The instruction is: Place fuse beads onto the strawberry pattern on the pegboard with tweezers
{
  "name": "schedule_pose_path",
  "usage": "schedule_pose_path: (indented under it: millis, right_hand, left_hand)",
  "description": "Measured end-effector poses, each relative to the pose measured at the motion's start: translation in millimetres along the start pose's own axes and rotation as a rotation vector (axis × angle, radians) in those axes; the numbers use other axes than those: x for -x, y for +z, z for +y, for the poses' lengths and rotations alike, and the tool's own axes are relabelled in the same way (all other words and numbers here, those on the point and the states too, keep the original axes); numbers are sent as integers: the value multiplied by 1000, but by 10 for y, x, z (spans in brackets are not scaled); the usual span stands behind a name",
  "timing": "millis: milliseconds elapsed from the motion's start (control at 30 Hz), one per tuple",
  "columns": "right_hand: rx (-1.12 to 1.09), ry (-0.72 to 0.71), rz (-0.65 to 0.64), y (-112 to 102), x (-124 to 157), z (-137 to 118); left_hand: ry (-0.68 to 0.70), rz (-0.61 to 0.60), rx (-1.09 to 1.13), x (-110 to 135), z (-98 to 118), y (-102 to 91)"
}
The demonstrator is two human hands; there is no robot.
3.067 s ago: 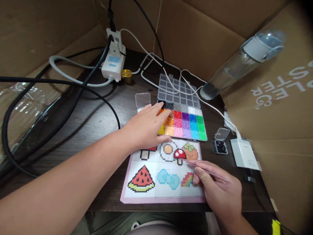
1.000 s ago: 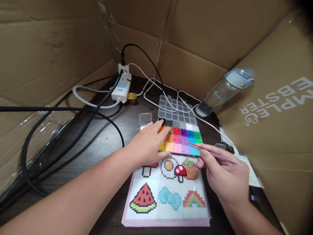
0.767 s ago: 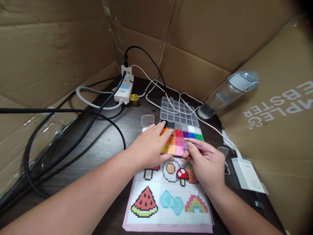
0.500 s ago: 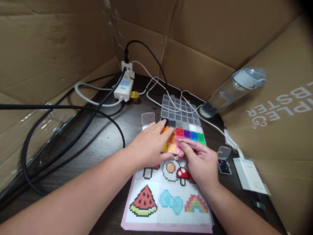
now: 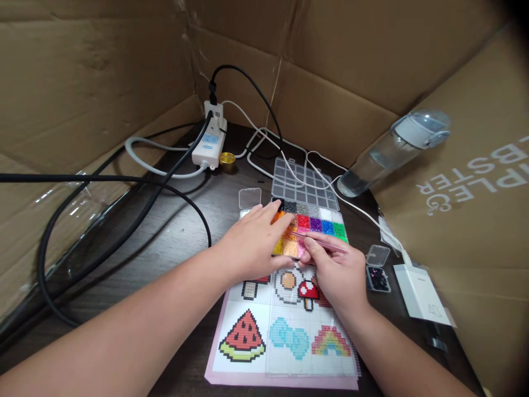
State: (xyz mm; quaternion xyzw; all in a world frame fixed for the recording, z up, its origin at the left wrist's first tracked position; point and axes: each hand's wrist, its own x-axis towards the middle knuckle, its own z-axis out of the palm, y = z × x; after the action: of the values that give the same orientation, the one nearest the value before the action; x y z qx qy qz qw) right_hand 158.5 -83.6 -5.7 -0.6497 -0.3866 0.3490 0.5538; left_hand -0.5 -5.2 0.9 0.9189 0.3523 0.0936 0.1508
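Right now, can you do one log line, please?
left hand: spread over bead box | right hand: holds pink tweezers, tip at orange beads | bead mushroom: on clear pegboard

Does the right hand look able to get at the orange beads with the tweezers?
Probably yes: the right hand grips the tweezers, whose tips appear at the orange beads. The clear lid is open, and the left hand leaves some beads uncovered.

Tabletop (image 5: 177, 220): soft sheen left of bead box (image 5: 326, 226)
Cardboard (image 5: 479, 127): dim, blacked-out corner far right of it
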Motion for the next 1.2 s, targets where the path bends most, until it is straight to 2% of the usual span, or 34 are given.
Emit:
schedule_pose_path:
  millis: [1200]
  right_hand:
    - [2, 26, 2, 22, 1, -42]
  left_hand:
    - [39, 40, -10, 20, -10, 5]
